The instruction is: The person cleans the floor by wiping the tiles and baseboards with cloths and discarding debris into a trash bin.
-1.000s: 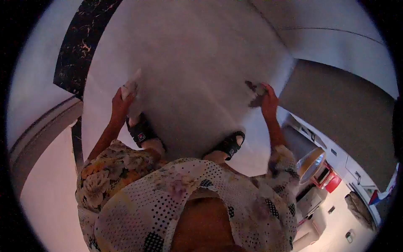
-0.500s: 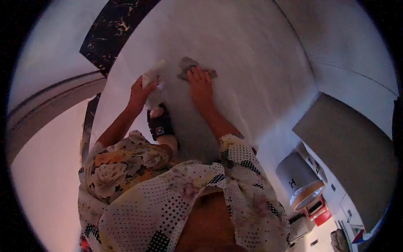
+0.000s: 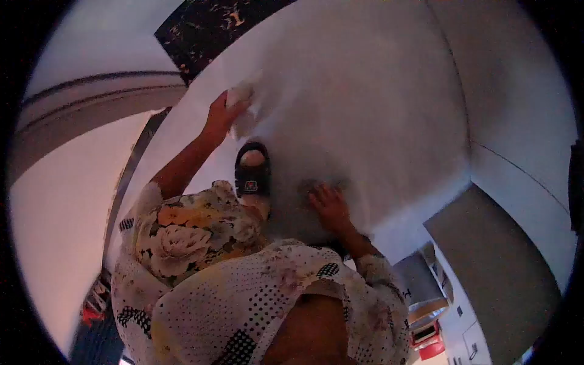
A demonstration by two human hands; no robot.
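My left hand (image 3: 220, 120) is closed around a pale, crumpled cloth (image 3: 239, 96) that hangs just past the toe of my dark sandal (image 3: 253, 169). Lower and to the right, my right hand (image 3: 331, 208) presses a grey rag (image 3: 311, 184) against the grey floor (image 3: 377, 109). Its fingers lie over the rag, hiding most of it, and parts show on both sides of the fingertips. The rag is blurred.
A black marbled strip (image 3: 213, 30) borders the floor at the upper left. White panels (image 3: 517, 121) rise on the right beside a grey slab (image 3: 505, 249). At lower right stand a grey bin (image 3: 418, 281) and a red object (image 3: 429, 347).
My right hand has drawn the grey rag back toward me and to the right. My left hand has shifted slightly right with the pale cloth. The view has turned a little.
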